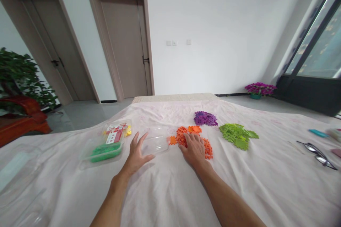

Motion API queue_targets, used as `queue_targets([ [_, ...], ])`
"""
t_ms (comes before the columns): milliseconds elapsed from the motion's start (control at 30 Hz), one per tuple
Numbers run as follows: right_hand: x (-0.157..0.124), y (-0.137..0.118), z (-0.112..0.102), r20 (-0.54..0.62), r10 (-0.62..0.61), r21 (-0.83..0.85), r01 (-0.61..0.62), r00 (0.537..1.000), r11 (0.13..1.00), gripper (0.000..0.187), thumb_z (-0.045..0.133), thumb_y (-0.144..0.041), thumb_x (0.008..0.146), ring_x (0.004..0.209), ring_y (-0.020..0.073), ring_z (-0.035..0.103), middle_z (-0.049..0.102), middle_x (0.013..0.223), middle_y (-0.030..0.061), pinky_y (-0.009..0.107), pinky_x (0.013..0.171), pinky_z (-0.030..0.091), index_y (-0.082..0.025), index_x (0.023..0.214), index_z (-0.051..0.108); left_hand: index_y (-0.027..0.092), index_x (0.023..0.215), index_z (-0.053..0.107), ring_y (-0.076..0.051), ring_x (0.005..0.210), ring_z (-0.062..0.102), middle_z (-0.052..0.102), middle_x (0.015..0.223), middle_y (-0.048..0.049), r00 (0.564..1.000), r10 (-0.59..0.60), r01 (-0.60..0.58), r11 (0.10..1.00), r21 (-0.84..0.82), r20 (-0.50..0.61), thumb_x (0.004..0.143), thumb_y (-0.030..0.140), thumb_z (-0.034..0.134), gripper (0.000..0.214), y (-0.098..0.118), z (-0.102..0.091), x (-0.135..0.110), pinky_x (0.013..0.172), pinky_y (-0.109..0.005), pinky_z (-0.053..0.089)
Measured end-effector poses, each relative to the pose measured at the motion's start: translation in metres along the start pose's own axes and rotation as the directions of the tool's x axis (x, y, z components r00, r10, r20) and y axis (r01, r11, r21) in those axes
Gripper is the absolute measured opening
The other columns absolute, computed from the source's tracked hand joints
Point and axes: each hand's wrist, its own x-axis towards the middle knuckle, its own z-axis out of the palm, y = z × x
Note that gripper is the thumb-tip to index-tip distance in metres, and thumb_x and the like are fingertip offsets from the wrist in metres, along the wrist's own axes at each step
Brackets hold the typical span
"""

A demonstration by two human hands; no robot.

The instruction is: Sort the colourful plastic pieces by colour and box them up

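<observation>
My left hand (137, 154) lies open against the near side of a small clear plastic box (157, 142), fingers spread along its edge and thumb at its front. My right hand (194, 149) rests palm down on a pile of orange plastic pieces (186, 133), fingers curled over them; whether any piece is in its grip is hidden. Beyond it lie a purple pile (205, 118) and, to the right, a light green pile (238, 134). All sit on a pale pink cloth (170, 184).
A clear lidded box (106, 144) with green and yellow pieces and a red label sits to the left. Glasses (317, 154) and a teal object (318, 133) lie at the right. Clear plastic trays (16, 170) are at the near left. Doors, a plant and a window stand behind.
</observation>
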Motion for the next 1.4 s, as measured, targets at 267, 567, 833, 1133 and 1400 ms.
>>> queue_targets([
  [267, 0.005, 0.000, 0.006, -0.136, 0.009, 0.215, 0.020, 0.991, 0.976, 0.045, 0.059, -0.040, 0.091, 0.118, 0.0287, 0.052, 0.064, 0.126, 0.0110, 0.045, 0.105, 0.037, -0.020, 0.132, 0.059, 0.025, 0.144, 0.044, -0.024, 0.149, 0.025, 0.029, 0.158, -0.0112, 1.000, -0.010, 0.015, 0.985, -0.174, 0.030, 0.076, 0.041, 0.076, 0.077, -0.018, 0.004, 0.005, 0.122, -0.044, 0.025],
  [567, 0.008, -0.039, 0.008, -0.158, -0.138, 0.456, 0.196, 0.978, 0.868, 0.051, 0.063, -0.042, 0.090, 0.121, 0.0263, 0.054, 0.064, 0.129, 0.0114, 0.043, 0.106, 0.041, -0.020, 0.135, 0.056, 0.032, 0.129, 0.059, -0.027, 0.146, 0.032, 0.040, 0.155, -0.0058, 0.997, -0.065, 0.070, 0.992, -0.103, 0.050, 0.074, 0.036, 0.078, 0.058, -0.003, 0.002, 0.004, 0.119, -0.047, 0.032],
  [833, 0.038, -0.029, 0.020, -0.134, -0.047, 0.441, 0.102, 0.990, 0.892, 0.039, 0.054, -0.038, 0.095, 0.117, 0.0248, 0.057, 0.067, 0.125, 0.0106, 0.041, 0.104, 0.043, -0.019, 0.128, 0.062, 0.031, 0.115, 0.068, -0.034, 0.143, 0.038, 0.048, 0.148, -0.0088, 0.997, 0.009, -0.031, 0.949, -0.313, -0.072, 0.071, 0.042, 0.080, 0.047, -0.012, 0.006, 0.006, 0.117, -0.059, 0.028],
  [1133, 0.040, -0.012, 0.023, 0.061, 0.047, -0.052, -0.043, 0.997, 0.998, 0.048, 0.056, -0.036, 0.092, 0.133, 0.0341, 0.041, 0.059, 0.136, 0.0132, 0.047, 0.111, 0.025, -0.016, 0.136, 0.056, 0.026, 0.121, 0.066, -0.034, 0.143, 0.038, 0.044, 0.150, -0.0111, 0.998, -0.007, -0.012, 0.963, -0.269, -0.068, 0.073, 0.045, 0.078, 0.053, -0.019, 0.011, 0.008, 0.118, -0.055, 0.030],
  [1400, 0.041, -0.010, 0.017, 0.112, 0.056, -0.142, -0.039, 0.992, 0.989, 0.034, 0.049, -0.032, 0.098, 0.108, 0.0285, 0.054, 0.068, 0.116, 0.0104, 0.038, 0.091, 0.035, -0.021, 0.129, 0.059, 0.027, 0.124, 0.064, -0.033, 0.142, 0.039, 0.041, 0.152, -0.0119, 0.997, 0.000, -0.017, 0.972, -0.234, -0.073, 0.075, 0.047, 0.076, 0.055, -0.023, 0.014, 0.008, 0.117, -0.054, 0.032],
])
